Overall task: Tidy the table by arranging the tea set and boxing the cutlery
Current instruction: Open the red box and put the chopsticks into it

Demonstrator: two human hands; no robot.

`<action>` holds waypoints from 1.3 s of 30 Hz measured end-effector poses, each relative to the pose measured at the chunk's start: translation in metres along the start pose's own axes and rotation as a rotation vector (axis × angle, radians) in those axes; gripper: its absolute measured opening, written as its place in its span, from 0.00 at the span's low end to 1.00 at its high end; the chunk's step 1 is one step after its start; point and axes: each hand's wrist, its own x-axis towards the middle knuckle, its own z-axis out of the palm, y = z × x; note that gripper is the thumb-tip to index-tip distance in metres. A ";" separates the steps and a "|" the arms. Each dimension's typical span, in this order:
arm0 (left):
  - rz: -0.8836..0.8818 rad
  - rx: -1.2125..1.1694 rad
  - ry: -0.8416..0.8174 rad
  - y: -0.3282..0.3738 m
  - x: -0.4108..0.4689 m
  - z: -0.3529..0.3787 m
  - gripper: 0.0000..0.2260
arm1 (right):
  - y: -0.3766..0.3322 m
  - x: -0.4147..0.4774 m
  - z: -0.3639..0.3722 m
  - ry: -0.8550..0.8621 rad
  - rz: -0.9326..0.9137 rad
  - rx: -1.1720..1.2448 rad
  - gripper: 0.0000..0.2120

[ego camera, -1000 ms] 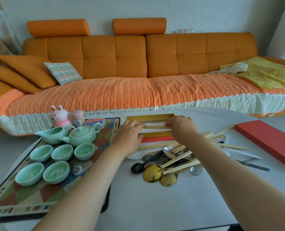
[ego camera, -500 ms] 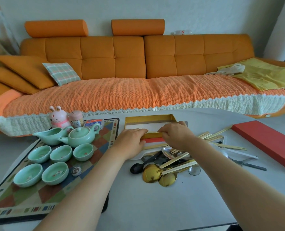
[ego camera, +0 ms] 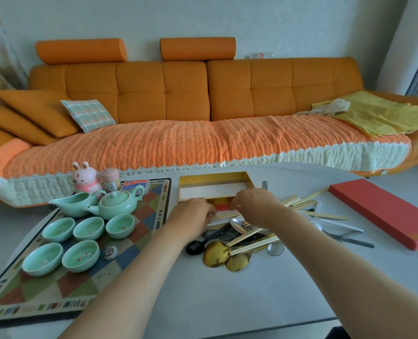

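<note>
Gold-walled box (ego camera: 213, 178) with a white floor sits open on the white table (ego camera: 252, 302), centre of frame, a little above the middle. We note both hands at its near wall.

Left hand (ego camera: 193, 214): knuckles up, fingers curled under, just below the box's near wall.
Right hand (ego camera: 254, 204): fingers bent down, tips at the box's near edge.
The backs of the hands hide the fingertips, so we cannot tell whether either one grips anything. The hands are near each other, not touching.

Below and right of the hands the cutlery lies in a loose heap: two gold spoons (ego camera: 215, 254), a black spoon (ego camera: 194, 247), silver spoons, and chopsticks (ego camera: 298, 201) fanned out and crossing over them. A knife (ego camera: 352, 242) lies further right. A red lid (ego camera: 384, 214) lies flat near the right edge, well apart from the box.

Left of frame: a green teapot (ego camera: 116, 204) and pitcher (ego camera: 73, 205) stand on a chequered mat (ego camera: 154, 199), with five green cups (ego camera: 80, 259) in two rows below them. A pink rabbit figure (ego camera: 83, 177) stands behind them. An orange sofa (ego camera: 203, 94) fills the upper frame
</note>
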 end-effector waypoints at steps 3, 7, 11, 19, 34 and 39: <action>-0.068 0.035 -0.035 -0.001 0.001 -0.001 0.11 | -0.001 -0.004 0.002 0.004 -0.004 -0.050 0.17; -0.096 0.029 -0.035 0.002 0.002 -0.003 0.10 | -0.006 -0.004 0.001 0.023 -0.058 -0.078 0.18; -0.067 0.020 0.014 -0.003 0.000 -0.006 0.05 | -0.007 -0.002 -0.001 0.054 -0.080 -0.042 0.11; -0.141 -0.227 0.292 -0.027 0.006 -0.033 0.02 | 0.002 0.007 -0.010 0.218 0.003 0.246 0.12; -0.048 0.040 -0.006 -0.022 0.009 -0.001 0.21 | 0.003 0.033 0.008 0.269 0.147 0.250 0.19; -0.066 0.081 -0.051 -0.020 0.010 -0.002 0.23 | -0.001 0.025 -0.003 0.192 0.114 0.263 0.17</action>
